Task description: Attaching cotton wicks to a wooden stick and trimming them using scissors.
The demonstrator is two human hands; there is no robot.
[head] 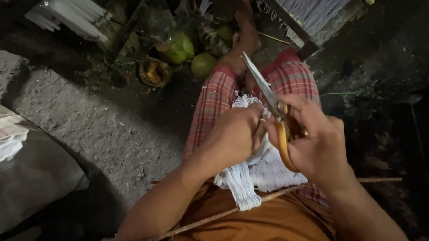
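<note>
Dim concrete floor (101, 124) w/ green coconuts (193, 56) behind. Your left hand (231, 136) pinched white thread bundle (260, 172) on lap; right hand (316, 140) gripped scissors (273, 114) (blades apparently closed). Fringe trimming looked partway, much uncut.
</note>
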